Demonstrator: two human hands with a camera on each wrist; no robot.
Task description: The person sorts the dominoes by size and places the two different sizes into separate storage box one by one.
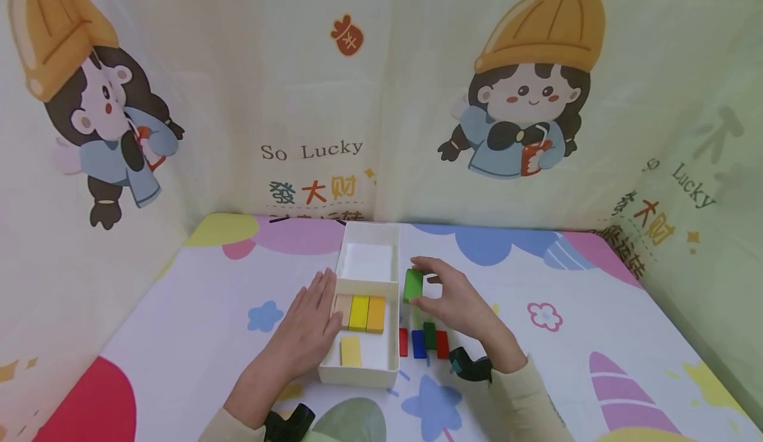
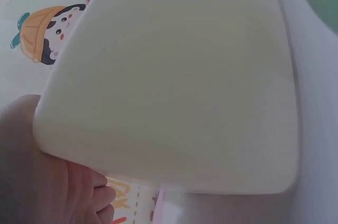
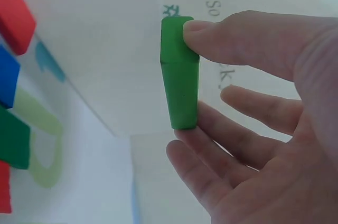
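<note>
A white box [image 1: 359,378] with two sections stands lengthwise on the table. Its near section holds a row of a beige block [image 1: 342,311], a yellow block [image 1: 359,313] and an orange block [image 1: 376,315], with a pale yellow block [image 1: 350,351] closer to the front. My left hand [image 1: 306,329] lies along the box's left wall with straight fingers. In the left wrist view, the pale box wall [image 2: 174,86] fills most of the picture. To the right of the box, my right hand [image 1: 456,299] pinches a green block [image 3: 180,76] between thumb and fingertips.
Right of the box's near section lie a red block [image 1: 403,342], a blue block [image 1: 419,344], a dark green block [image 1: 430,336] and another red block [image 1: 442,344]. A patterned cloth [image 1: 501,402] covers the table. Printed curtains [image 1: 417,130] hang behind and at both sides.
</note>
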